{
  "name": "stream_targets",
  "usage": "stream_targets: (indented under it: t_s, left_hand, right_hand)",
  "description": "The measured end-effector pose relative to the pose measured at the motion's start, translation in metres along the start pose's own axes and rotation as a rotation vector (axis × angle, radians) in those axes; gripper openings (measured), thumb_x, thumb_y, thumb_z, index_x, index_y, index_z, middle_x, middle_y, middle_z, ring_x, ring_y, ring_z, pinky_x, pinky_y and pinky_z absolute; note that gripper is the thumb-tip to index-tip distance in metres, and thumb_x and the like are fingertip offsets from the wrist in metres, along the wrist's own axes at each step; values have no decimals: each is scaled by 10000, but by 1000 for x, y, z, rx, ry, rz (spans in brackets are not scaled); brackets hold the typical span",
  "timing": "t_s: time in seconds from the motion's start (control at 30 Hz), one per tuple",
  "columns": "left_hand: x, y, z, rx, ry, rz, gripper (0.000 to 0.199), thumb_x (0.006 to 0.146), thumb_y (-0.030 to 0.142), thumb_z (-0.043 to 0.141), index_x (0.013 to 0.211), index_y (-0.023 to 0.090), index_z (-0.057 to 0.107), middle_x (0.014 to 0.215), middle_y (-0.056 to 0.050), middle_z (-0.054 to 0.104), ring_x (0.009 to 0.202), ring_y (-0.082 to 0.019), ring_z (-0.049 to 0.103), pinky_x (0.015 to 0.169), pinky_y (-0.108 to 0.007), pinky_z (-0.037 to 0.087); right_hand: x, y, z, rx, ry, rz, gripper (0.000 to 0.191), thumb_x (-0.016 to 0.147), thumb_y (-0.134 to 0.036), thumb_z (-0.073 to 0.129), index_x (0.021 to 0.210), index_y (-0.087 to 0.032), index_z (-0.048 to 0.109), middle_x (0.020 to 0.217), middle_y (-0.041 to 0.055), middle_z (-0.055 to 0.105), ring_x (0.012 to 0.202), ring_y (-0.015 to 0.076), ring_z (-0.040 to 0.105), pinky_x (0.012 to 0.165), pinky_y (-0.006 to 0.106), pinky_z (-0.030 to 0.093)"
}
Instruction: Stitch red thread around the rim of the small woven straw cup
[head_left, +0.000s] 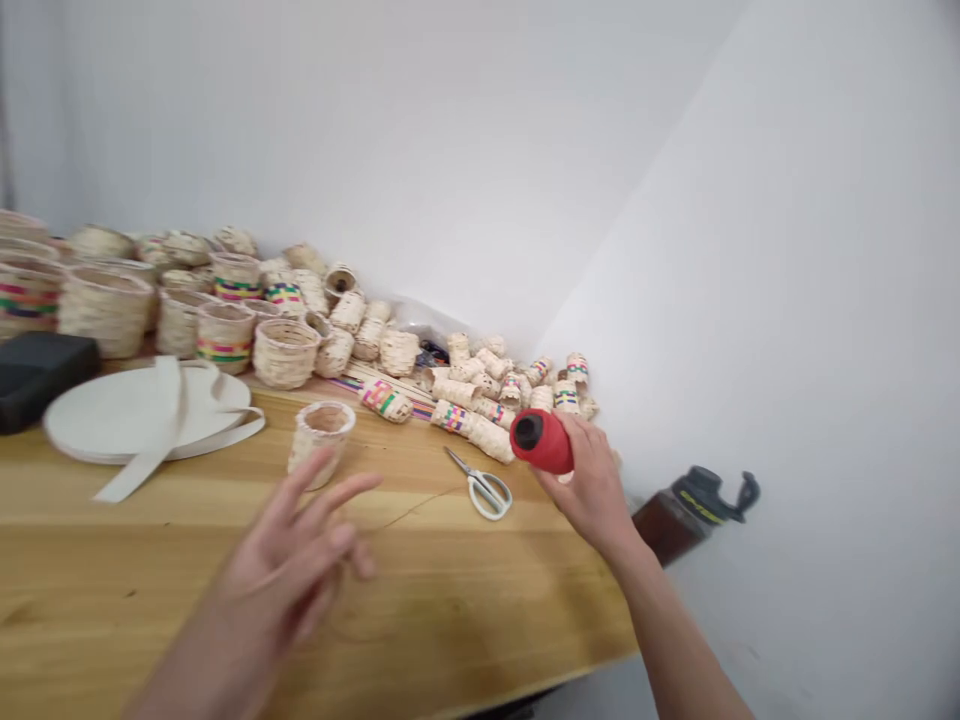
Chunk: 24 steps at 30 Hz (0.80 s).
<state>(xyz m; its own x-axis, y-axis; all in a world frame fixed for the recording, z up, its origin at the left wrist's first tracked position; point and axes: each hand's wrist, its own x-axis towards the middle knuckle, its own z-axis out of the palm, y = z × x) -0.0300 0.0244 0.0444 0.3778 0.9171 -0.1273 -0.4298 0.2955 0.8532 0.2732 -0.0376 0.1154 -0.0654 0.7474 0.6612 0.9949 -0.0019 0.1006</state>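
My right hand (pixel 596 485) is wrapped round a red spool of thread (pixel 551 443), which is tilted with its dark core facing left, above the right part of the table. My left hand (pixel 296 570) hangs over the table with its fingers apart, nothing between them. Just beyond its fingertips stands a small woven basket (pixel 306 440) with a pale rim, partly covered by a finger. White-handled scissors (pixel 489 492) lie on the wood between my hands, blades pointing up and left.
Many woven baskets (pixel 286 355) line the back of the wooden table (pixel 465 590). Flat white ribbon rolls (pixel 97 415) and a black object (pixel 45 375) are at the left. A dark bottle (pixel 675 520) stands beyond the right edge, near the white wall.
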Motion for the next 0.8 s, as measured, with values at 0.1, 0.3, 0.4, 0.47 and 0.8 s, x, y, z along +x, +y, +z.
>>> stream_targets:
  t_s: [0.1, 0.3, 0.4, 0.47, 0.8]
  left_hand:
    - [22, 0, 40, 18, -219, 250, 960, 716, 245, 709, 1463, 380, 120, 1426, -120, 413, 545, -41, 502, 435, -157, 382]
    - [56, -3, 90, 226, -635, 251, 1014, 644, 122, 695, 1481, 308, 153, 1302, -115, 524, 562, -39, 463, 499, -166, 399]
    - [65, -3, 81, 336, -782, -12, 870, 705, 304, 686, 1450, 199, 249, 912, -59, 665, 429, -66, 459, 365, -166, 285]
    - [69, -2, 66, 348, -740, -80, 626, 752, 427, 652, 1272, 123, 482, 644, 9, 590, 383, -58, 394, 352, -160, 232]
    - [45, 42, 24, 102, -297, 59, 356, 717, 491, 746, 799, 178, 598, 540, 64, 343, 471, -59, 247, 394, -133, 253]
  right_hand:
    - [12, -27, -19, 248, -114, -143, 585, 845, -248, 598, 1374, -232, 348, 1332, 119, 471, 1252, 277, 424, 1048, 474, 373]
    - [29, -44, -50, 427, -245, -286, 625, 835, -263, 655, 1380, -256, 348, 1377, 103, 460, 1287, 256, 417, 1077, 420, 369]
    - [26, -30, -44, 384, -209, -231, 609, 840, -279, 646, 1374, -256, 354, 1370, 101, 474, 1267, 256, 445, 1063, 421, 385]
    - [17, -12, -29, 299, -183, -167, 584, 848, -257, 618, 1372, -245, 359, 1357, 105, 487, 1256, 259, 455, 1056, 440, 387]
    - [-24, 75, 73, 85, -88, 115, 678, 776, -263, 652, 1392, -176, 384, 1299, 160, 526, 1212, 324, 476, 1011, 525, 380]
